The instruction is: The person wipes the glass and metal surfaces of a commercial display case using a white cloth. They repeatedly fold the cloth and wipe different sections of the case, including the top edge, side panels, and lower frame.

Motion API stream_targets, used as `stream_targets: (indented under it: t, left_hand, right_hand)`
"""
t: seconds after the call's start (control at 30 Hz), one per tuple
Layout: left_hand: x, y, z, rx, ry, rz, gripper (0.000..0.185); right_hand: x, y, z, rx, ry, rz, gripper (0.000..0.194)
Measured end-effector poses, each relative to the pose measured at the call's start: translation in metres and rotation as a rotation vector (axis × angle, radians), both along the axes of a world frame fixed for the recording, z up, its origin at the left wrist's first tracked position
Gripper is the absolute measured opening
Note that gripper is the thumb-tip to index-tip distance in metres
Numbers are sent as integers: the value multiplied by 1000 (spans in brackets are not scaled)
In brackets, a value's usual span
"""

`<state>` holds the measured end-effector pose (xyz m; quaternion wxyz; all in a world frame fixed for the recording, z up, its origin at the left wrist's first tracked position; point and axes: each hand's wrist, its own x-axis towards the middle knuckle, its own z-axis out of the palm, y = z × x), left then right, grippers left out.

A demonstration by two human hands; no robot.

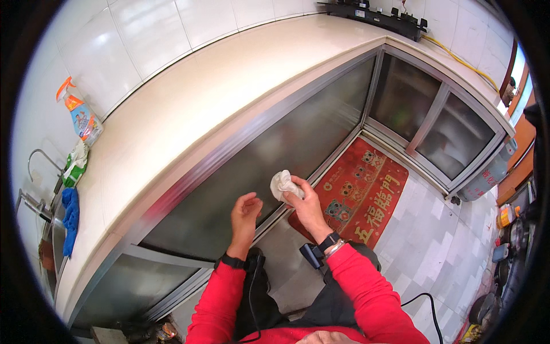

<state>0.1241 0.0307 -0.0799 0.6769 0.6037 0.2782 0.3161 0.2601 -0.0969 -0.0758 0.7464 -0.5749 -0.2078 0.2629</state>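
Between the fingers of my right hand (pixel 307 205) is a crumpled white tissue or wipe (pixel 285 185), bunched into a small wad. My left hand (pixel 245 217) hovers just to the left of it, fingers loosely curled and apart, with nothing in them. Both hands are in the air before the frosted sliding door (pixel 258 172) of the lower cabinet. A long cream countertop (pixel 206 103) runs above that door. On its left part stand a spray bottle (pixel 80 114) with an orange trigger, a green and white soft pack (pixel 76 163) and a blue cloth (pixel 70 219).
A black gas stove (pixel 374 17) sits at the far counter end, beside a yellow hose (pixel 464 60). Below lies a red doormat (pixel 356 189). A grey gas cylinder (pixel 487 178) stands at right, near pans (pixel 483 307). A faucet (pixel 36 206) is at left.
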Motion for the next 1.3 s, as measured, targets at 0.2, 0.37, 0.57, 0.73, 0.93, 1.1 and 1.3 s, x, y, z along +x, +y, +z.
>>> stream_targets:
  t: [0.2, 0.37, 0.57, 0.73, 0.93, 1.1, 1.3]
  left_hand:
    - [4, 5, -5, 6, 25, -10, 31]
    - [-3, 11, -8, 17, 47, 7, 33]
    - [-36, 30, -2, -23, -3, 103, 32]
    - [-56, 34, 2, -3, 4, 158, 29]
    - [-56, 33, 5, 29, 65, 122, 23]
    - [-45, 30, 0, 6, 32, 102, 22]
    - [-38, 27, 0, 2, 18, 89, 20]
  right_hand:
    - [3, 29, 1, 43, -41, -16, 42]
    - [2, 55, 1, 80, -162, -49, 42]
    - [1, 73, 19, 131, -566, -179, 43]
    - [-3, 94, 24, 189, -746, -241, 41]
    - [23, 107, -7, 87, -419, -394, 35]
    - [25, 100, -11, -16, -399, -397, 34]
    - [6, 101, 22, 144, -709, -311, 33]
